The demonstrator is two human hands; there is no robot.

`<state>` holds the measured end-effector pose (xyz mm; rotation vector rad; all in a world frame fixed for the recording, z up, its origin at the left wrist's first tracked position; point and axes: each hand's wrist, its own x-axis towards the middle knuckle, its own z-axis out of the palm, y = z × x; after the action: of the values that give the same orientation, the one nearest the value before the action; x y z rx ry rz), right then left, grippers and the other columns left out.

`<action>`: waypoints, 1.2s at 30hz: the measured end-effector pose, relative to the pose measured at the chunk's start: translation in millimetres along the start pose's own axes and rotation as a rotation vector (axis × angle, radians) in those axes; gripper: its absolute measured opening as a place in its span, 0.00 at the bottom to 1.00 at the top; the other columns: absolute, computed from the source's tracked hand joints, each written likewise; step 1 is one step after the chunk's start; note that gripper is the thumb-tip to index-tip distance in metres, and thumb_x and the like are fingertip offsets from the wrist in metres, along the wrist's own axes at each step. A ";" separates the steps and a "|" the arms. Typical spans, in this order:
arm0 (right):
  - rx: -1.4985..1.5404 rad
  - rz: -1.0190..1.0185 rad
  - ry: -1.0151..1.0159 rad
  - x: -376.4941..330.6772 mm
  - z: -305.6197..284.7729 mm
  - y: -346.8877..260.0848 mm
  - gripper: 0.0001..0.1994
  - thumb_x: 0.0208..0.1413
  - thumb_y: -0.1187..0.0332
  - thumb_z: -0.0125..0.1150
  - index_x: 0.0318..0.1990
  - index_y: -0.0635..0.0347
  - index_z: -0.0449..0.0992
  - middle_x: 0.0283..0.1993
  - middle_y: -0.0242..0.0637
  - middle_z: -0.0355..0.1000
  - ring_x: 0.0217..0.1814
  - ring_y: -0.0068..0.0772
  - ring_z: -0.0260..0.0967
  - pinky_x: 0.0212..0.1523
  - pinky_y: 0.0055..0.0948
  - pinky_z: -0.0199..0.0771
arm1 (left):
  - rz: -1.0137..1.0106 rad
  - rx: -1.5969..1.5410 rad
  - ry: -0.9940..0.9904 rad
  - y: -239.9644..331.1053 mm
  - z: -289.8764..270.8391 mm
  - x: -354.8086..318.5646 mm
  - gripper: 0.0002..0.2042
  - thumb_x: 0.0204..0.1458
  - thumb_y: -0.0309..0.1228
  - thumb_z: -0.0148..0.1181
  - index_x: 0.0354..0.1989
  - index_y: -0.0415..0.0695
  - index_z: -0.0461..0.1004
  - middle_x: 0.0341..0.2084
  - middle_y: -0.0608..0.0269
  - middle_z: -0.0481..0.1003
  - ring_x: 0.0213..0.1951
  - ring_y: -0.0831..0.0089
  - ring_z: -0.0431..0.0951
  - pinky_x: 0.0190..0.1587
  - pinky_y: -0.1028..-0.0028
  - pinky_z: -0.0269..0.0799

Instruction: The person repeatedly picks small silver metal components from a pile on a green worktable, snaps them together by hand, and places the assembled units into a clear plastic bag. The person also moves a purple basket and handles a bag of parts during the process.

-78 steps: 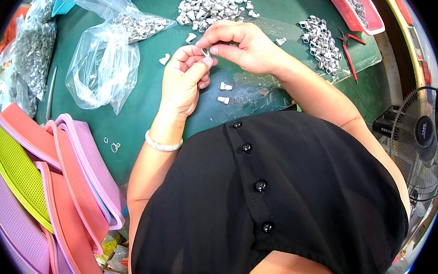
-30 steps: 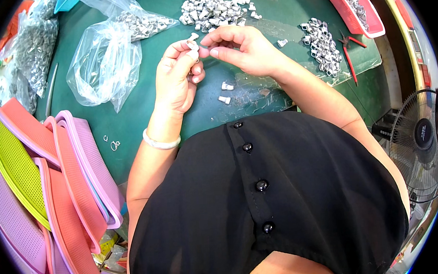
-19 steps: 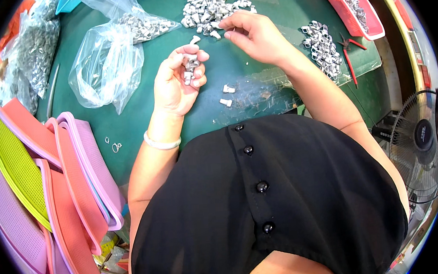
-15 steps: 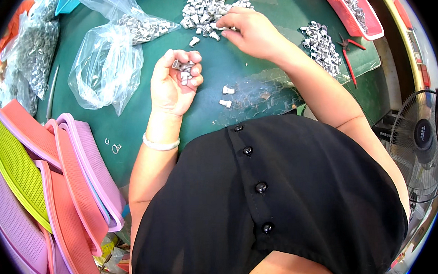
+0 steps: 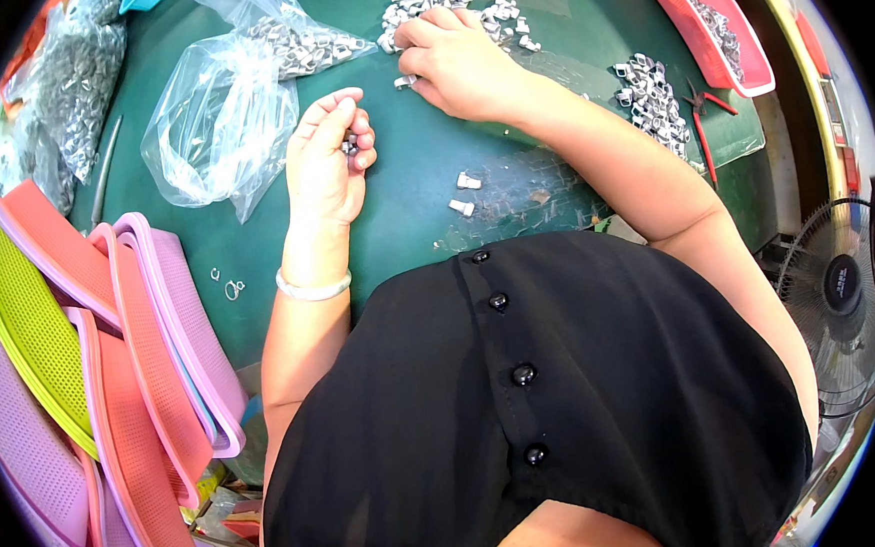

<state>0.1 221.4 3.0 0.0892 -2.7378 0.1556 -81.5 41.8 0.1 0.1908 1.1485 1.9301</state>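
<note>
My left hand (image 5: 328, 160) is closed, with its fingers curled around a few small grey metal fittings (image 5: 349, 142) that show between thumb and fingers. Farther off and to the right, my right hand (image 5: 460, 64) reaches into a pile of the same fittings (image 5: 504, 19), its fingers bent down. One loose fitting (image 5: 405, 81) lies right by its fingertips; whatever is under the palm is hidden. Two single fittings (image 5: 468, 180) rest on the green table nearer my body. A clear plastic bag (image 5: 216, 127) with more fittings lies left of my left hand.
At the right are a second pile of fittings (image 5: 653, 105), red-handled pliers (image 5: 707, 137) and a pink basket (image 5: 761, 78) of parts. Stacked plastic baskets (image 5: 152, 361) stand at the left, below filled bags (image 5: 81, 90). A fan (image 5: 828, 300) stands at the far right.
My left hand has turned and closed further around its fittings, moving slightly left. My right hand has shifted left and nearer over the pile's close edge. The view has shifted a little.
</note>
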 end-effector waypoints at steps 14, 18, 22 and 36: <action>0.629 0.072 0.217 -9.7 -29.6 -33.4 0.09 0.41 0.71 0.58 0.33 0.60 0.71 0.31 0.38 0.69 0.37 0.42 0.66 0.38 0.34 0.66 | -0.088 -0.016 -0.146 -5.8 10.4 -6.9 0.05 0.53 0.30 0.52 0.33 0.42 0.70 0.17 0.72 0.65 0.18 0.85 0.61 0.17 0.86 0.53; 0.618 0.037 0.221 -11.0 -28.5 -35.7 0.09 0.41 0.71 0.59 0.33 0.60 0.72 0.31 0.37 0.69 0.36 0.40 0.66 0.36 0.33 0.68 | -0.162 -0.117 -0.193 -9.6 15.1 -11.0 0.06 0.54 0.31 0.50 0.30 0.43 0.68 0.16 0.70 0.65 0.18 0.83 0.61 0.17 0.85 0.53; 0.702 0.043 0.237 -13.0 -28.4 -36.1 0.09 0.41 0.72 0.60 0.33 0.61 0.73 0.31 0.37 0.69 0.35 0.38 0.67 0.35 0.31 0.69 | -0.219 -0.198 -0.253 -9.8 11.8 -9.9 0.05 0.55 0.31 0.48 0.31 0.43 0.67 0.18 0.68 0.65 0.19 0.82 0.61 0.17 0.85 0.54; 0.702 -0.002 0.277 -16.9 -38.7 -43.3 0.09 0.39 0.74 0.60 0.32 0.59 0.74 0.31 0.35 0.69 0.36 0.38 0.67 0.36 0.31 0.69 | -0.174 -0.224 -0.444 -13.2 8.5 -8.9 0.06 0.55 0.31 0.46 0.34 0.43 0.67 0.20 0.69 0.64 0.20 0.84 0.59 0.19 0.86 0.52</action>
<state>34.1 183.8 35.9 0.2408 -2.2869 1.0350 -63.8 43.5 -2.9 0.3640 0.6305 1.7311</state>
